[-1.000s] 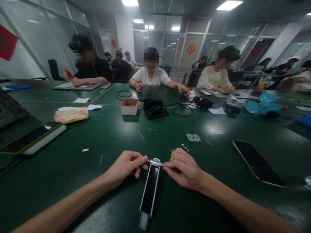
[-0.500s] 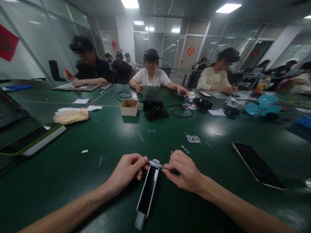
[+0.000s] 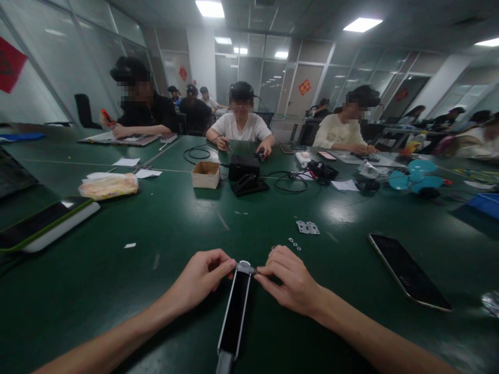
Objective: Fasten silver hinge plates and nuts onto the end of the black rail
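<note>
Two-handed grip [image 3: 202,274] pinches crosspiece [image 3: 244,268], open box [image 3: 205,179] beyond.

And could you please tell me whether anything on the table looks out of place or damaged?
Nothing looks plainly spilled or damaged. One small oddity is the white scrap lying by itself on the green tabletop, left of the left hand, like stray litter.

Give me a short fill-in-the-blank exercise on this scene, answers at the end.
The small silver metal crosspiece sits ____ the left hand and the right hand.
Of those two hands, the black rectangular phone lies nearer the ____.
The smooth, flat tabletop is coloured ____.

Missing words: between; right; green.
</note>
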Tool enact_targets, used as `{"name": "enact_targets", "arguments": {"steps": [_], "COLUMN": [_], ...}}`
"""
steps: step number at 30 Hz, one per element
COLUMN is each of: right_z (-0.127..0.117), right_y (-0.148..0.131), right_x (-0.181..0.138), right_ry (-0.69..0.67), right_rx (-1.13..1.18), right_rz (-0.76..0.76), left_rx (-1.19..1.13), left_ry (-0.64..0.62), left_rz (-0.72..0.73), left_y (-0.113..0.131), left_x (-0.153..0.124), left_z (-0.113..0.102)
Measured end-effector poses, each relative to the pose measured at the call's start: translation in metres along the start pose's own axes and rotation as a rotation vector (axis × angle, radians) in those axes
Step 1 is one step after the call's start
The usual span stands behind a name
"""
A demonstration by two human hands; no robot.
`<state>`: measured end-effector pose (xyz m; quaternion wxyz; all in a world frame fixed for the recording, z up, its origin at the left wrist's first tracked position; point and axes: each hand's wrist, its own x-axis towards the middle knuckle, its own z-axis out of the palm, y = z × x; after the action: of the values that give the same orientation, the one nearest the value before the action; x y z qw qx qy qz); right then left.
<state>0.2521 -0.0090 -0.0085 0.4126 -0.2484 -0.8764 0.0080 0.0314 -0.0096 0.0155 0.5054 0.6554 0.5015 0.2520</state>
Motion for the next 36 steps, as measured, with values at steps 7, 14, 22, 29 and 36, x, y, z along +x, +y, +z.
{"name": "enact_targets", "arguments": {"steps": [7, 14, 22, 29, 36], "right_z": [0.003, 0.004, -0.004, -0.002, -0.001], "right_y": [0.005, 0.011, 0.009, 0.008, 0.01], "right_x": [-0.005, -0.006, 0.0, -0.001, -0.003], "right_ry": [-0.165, -0.271, -0.335, -0.332, -0.326], "right_rx": [-0.061, -0.072, -0.065, -0.064, -0.053], "right_rz": [0.129, 0.206, 0.23, 0.249, 0.243], "left_rx": [0.445, 0.636, 0.626, 0.615, 0.653], "left_ry": [-0.008, -0.037, -0.025, -0.003, 0.009], "left_rz": [0.223, 0.306, 0.407, 0.414, 0.385], "left_y": [-0.001, -0.013, -0.024, -0.023, -0.019], "left_x": [0.003, 0.004, 0.007, 0.007, 0.006], "left_z": [-0.008, -0.007, -0.008, -0.008, -0.008]}}
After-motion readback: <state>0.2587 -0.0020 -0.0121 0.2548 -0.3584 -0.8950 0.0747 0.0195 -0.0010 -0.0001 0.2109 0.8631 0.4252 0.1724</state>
